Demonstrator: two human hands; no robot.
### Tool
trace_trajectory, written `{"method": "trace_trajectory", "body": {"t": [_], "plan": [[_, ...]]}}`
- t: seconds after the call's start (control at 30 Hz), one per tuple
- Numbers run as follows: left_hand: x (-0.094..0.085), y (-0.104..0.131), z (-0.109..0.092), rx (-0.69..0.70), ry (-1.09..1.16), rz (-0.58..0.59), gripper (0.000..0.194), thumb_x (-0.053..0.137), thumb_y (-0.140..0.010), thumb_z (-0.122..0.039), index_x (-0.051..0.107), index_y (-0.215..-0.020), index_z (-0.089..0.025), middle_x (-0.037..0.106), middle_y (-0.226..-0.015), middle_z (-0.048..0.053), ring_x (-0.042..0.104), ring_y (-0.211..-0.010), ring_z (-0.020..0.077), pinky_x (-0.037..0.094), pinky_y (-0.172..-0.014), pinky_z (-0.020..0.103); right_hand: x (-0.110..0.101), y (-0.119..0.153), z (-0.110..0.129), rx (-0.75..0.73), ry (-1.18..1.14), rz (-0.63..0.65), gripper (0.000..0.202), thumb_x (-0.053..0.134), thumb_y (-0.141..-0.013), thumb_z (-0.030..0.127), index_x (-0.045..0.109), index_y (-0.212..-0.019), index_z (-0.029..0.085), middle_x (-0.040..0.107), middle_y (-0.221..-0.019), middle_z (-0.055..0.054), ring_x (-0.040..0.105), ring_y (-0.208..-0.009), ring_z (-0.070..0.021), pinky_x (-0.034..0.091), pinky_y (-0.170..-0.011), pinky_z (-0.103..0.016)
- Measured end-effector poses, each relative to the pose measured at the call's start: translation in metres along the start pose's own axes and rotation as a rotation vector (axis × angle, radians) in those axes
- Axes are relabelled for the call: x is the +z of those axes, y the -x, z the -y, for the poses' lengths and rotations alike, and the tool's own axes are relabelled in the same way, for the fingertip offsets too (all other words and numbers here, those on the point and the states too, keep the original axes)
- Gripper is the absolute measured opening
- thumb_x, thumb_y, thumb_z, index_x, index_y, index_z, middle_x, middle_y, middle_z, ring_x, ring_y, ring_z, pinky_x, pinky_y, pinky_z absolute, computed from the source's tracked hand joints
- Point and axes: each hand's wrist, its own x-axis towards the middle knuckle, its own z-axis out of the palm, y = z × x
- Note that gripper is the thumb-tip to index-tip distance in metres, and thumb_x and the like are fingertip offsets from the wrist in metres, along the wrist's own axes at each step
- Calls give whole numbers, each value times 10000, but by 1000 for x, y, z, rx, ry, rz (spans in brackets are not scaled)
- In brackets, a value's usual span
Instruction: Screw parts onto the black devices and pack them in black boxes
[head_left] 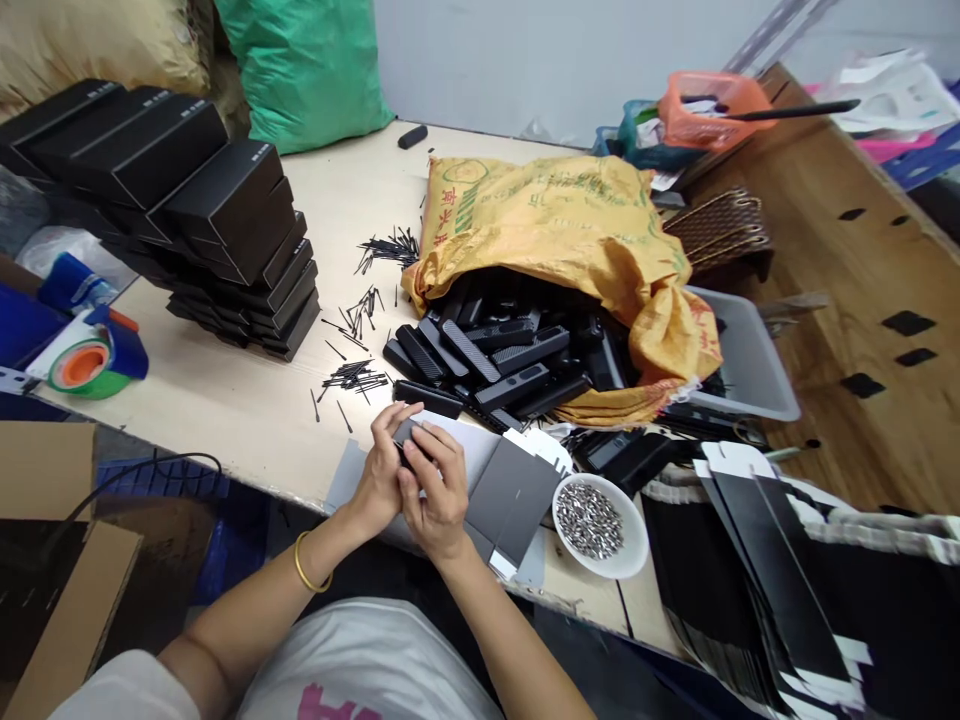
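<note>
Near the table's front edge, my left hand (381, 468) and my right hand (436, 490) meet around a small dark piece (406, 432), mostly covered by my fingers. Beneath them lies a flat grey cardboard sheet (517, 497) with white tabs. Just beyond, black ribbed plastic parts (469, 350) spill from the mouth of a yellow woven sack (540, 215). A white bowl (636, 535) of small metal pieces sits to the right of my hands. Thin black sticks (354, 377) lie in loose piles beyond my left hand.
Stacked black boxes (217, 215) stand at the left, near a tape roll (81, 365). A green sack (307, 70) is behind. At the right are a grey bin (776, 370), flat black cartons (780, 580) and an orange basket (712, 130). An open cardboard box (49, 470) stands lower left.
</note>
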Motion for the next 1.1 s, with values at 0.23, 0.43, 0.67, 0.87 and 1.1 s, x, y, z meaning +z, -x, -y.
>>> {"method": "trace_trajectory", "body": {"t": [0.23,0.43,0.67,0.87,1.1], "plan": [[-78,-14,4,-278,-439,-149,479,617,-747,-396,432,-1144,-201,606,-1067,100,610,-970,251,481,-877,428,-55,6,-10,284,-10,174,367,448,-900,253,485,-1263,209,590,-1212,-104,558,-1120,-226,474,-926,-400],[-164,-20,77,-165,-851,-329,663,595,-741,-417,406,-1274,-72,455,-1255,231,387,-1248,380,323,-1024,559,-162,20,-45,586,303,-36,245,473,-883,377,643,-896,202,691,-865,-60,645,-816,-207,489,-780,-321],[-63,-77,35,193,-666,-49,377,425,-867,-219,499,-1237,-209,430,-1302,120,407,-1252,243,335,-1069,448,-200,78,-96,594,729,261,207,449,-807,325,617,-749,218,663,-768,-76,615,-738,-242,475,-651,-353],[39,-151,9,434,-632,397,483,375,-757,-7,573,-1157,-193,528,-1209,123,434,-1182,242,316,-1055,456,-188,95,-108,559,722,322,169,445,-803,243,600,-740,227,634,-763,-67,593,-743,-239,468,-671,-369],[45,-177,19,357,-627,440,419,373,-747,11,645,-984,-202,612,-960,108,496,-1041,242,327,-1007,452,-191,98,-104,595,581,158,220,442,-812,282,638,-728,227,653,-752,-57,599,-748,-238,480,-685,-377]]}}
